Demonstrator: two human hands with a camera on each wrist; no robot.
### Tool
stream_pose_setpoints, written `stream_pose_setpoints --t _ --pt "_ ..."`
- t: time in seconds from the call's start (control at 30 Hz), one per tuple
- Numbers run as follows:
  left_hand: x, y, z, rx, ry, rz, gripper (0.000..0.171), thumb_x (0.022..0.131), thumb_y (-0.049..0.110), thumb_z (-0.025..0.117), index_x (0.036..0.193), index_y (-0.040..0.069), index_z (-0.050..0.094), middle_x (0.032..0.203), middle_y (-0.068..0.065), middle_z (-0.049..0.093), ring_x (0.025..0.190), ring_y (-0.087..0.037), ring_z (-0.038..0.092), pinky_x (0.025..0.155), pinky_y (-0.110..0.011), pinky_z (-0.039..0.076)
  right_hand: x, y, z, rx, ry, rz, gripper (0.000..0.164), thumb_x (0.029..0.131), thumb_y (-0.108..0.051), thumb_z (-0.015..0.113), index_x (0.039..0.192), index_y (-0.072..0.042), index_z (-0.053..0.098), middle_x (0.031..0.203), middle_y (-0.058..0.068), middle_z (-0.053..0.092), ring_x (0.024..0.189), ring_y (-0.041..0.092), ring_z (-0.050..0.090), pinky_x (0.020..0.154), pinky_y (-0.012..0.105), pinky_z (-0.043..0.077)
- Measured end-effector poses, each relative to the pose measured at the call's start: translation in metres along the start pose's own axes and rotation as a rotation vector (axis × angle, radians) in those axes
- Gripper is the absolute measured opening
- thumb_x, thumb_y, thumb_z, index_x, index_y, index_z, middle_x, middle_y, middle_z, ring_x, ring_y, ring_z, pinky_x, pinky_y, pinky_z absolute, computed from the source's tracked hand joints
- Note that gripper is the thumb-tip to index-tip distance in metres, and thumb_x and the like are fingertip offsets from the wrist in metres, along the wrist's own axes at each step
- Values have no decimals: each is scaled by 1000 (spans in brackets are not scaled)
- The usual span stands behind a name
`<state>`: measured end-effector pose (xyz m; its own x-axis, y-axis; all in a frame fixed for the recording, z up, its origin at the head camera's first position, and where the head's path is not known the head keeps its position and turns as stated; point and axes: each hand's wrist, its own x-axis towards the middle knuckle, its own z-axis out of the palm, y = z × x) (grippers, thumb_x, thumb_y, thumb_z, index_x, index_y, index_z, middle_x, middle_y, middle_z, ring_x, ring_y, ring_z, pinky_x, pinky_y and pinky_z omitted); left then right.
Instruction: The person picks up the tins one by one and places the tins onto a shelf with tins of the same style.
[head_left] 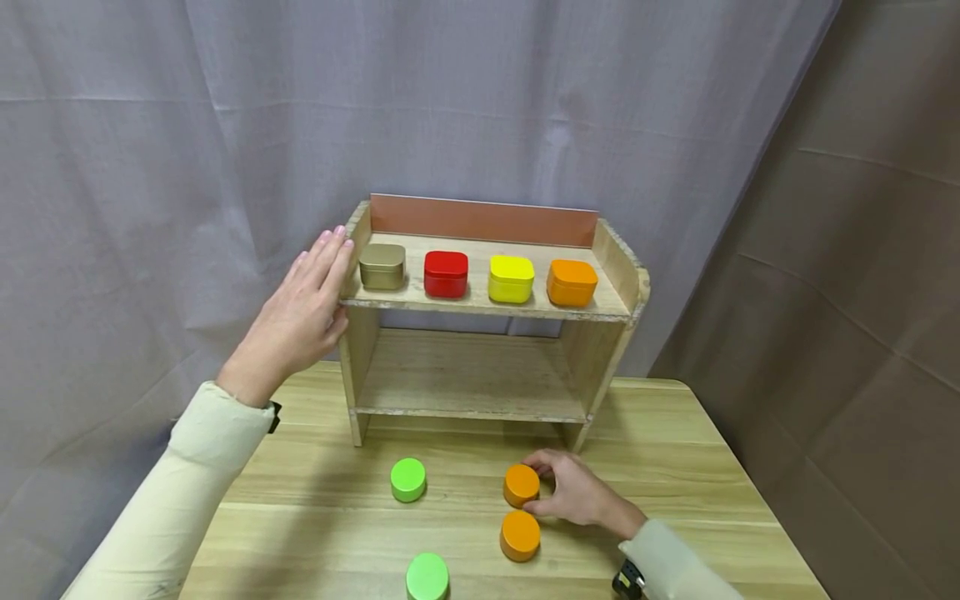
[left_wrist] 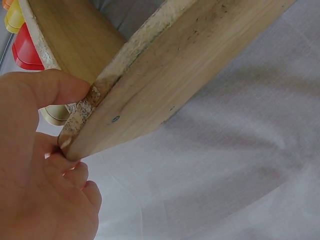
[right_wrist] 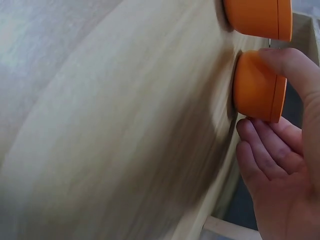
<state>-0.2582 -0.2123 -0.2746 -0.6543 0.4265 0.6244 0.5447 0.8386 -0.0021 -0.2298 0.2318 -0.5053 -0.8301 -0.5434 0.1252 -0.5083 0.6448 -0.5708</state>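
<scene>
A two-tier wooden shelf (head_left: 468, 375) stands on the table. My left hand (head_left: 300, 308) grips its left side panel (left_wrist: 145, 90); the thumb (left_wrist: 60, 89) lies at the panel's worn edge, the fingers on the other side. On the table, my right hand (head_left: 577, 492) holds the farther of two round orange boxes (head_left: 521, 483) between thumb and fingers (right_wrist: 270, 145). The second round orange box (head_left: 520, 535) stands just nearer, beside the thumb. Along the top tier sit rounded square boxes: khaki (head_left: 382, 267), red (head_left: 446, 274), yellow (head_left: 512, 279) and orange (head_left: 572, 283).
Two round green boxes stand on the table to the left, one farther (head_left: 408, 480) and one at the near edge of view (head_left: 427, 577). Behind the shelf hangs a grey curtain (head_left: 480, 100); a brownish curtain (head_left: 840, 317) hangs to the right. The wooden table (head_left: 675, 467) has a rounded far right corner.
</scene>
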Motion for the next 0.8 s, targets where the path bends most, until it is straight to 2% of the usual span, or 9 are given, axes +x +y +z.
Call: stream_pose_setpoints --t 0.3,0.57,0.8 --pt "0 0 1 5 6 2 86 90 2 65 164 -6 22 176 -24 18 163 -43 21 132 -62 24 3 -1 5 16 12 22 51 77 -29 93 120 -13 69 113 -4 73 101 11 71 93 29 62" --pt "0 1 0 5 -1 1 86 91 2 63 165 -6 21 176 -23 17 163 -42 20 133 -61 23 3 -8 -2 7 23 16 53 76 -29 93 120 -14 69 112 -6 74 100 9 69 91 29 61" --pt "0 1 0 6 0 -1 86 90 1 64 165 -6 22 176 -23 18 163 -43 21 132 -62 23 6 -18 -8 -14 25 -13 53 76 -29 92 122 -13 69 116 -4 74 103 13 71 94 30 62"
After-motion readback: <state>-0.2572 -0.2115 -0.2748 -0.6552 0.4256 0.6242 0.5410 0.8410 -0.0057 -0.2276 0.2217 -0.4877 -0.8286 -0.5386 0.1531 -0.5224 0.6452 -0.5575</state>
